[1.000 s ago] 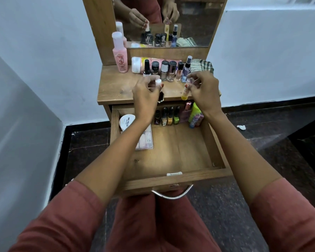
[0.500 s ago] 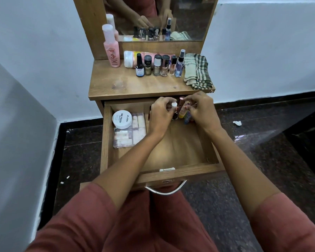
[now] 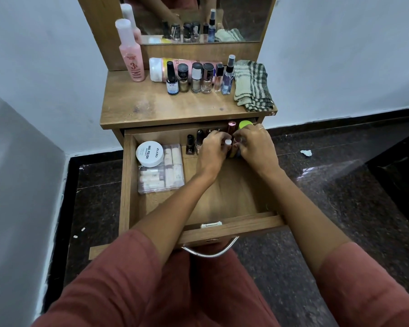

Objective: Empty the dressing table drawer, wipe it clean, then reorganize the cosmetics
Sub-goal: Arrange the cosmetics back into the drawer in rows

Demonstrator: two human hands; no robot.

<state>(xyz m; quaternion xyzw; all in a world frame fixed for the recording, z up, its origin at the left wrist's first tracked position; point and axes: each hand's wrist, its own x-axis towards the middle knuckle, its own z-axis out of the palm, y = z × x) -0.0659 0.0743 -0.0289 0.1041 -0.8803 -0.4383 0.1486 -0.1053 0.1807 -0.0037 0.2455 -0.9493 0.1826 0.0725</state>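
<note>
Both arms outstretched; left hand (image 3: 212, 152) pinches white-capped bottle (image 3: 227, 142), right hand (image 3: 257, 149) grips tube (image 3: 232, 151).

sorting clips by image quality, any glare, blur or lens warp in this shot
Head view: wide-angle warp tilts the pale walls and the front rail of the wooden drawer; a glare streak lies on the glossy dark stone floor right of it; the drawer's back is shadowed under the wooden tabletop; the label on the white round jar reads sharp.
</note>
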